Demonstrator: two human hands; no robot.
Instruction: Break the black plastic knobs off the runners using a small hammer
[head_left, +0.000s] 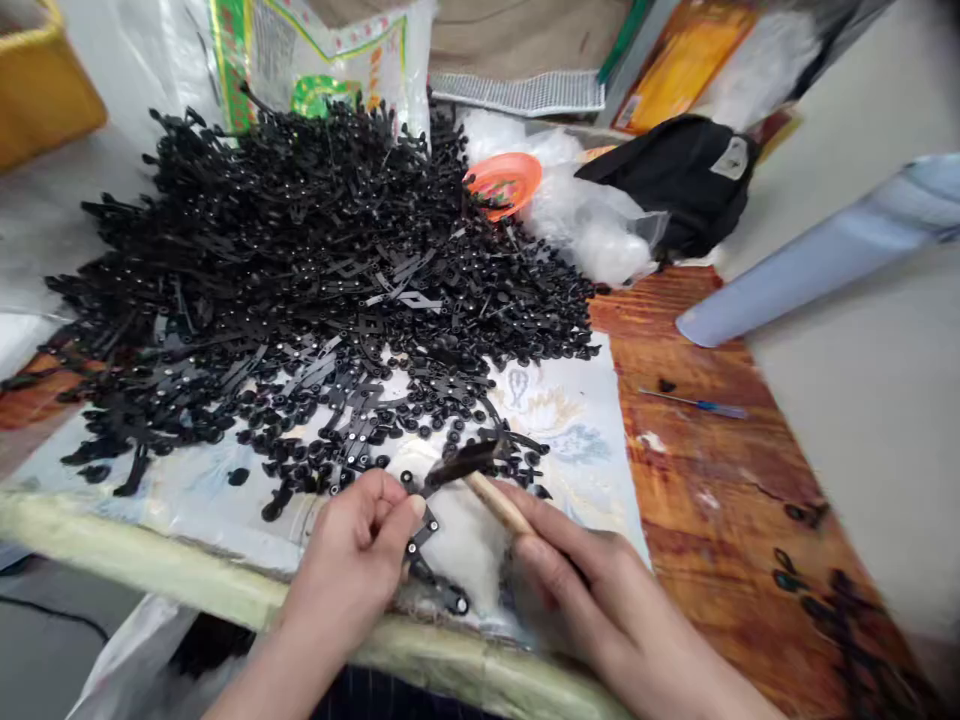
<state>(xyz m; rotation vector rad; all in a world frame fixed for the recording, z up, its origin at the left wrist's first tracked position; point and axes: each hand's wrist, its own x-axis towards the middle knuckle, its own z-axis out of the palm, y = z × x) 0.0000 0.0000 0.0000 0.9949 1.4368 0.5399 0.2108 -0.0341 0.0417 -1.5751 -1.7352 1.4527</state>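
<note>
Near the front edge of the worktable, my left hand (360, 545) pinches a black jointed strip (426, 530) with shiny rivets. The strip hangs down from the thumb and finger, and its lower end lies near the table edge. My right hand (574, 560) is wrapped round the pale wooden handle of a small hammer (495, 500). Its dark head, slightly blurred, is just above the strip and close to my left fingertips; I cannot tell whether they touch. Beyond both hands spreads a large heap of black jointed parts (315, 230), with loose round black pieces along its near side.
An orange bowl (525, 185) with small coloured bits rests at the heap's right. Behind are a printed plastic sack (330, 60) and a black bag (675, 185). A grey-blue tube (810, 260) slants in from the right, above a screwdriver (694, 403) on the wooden tabletop.
</note>
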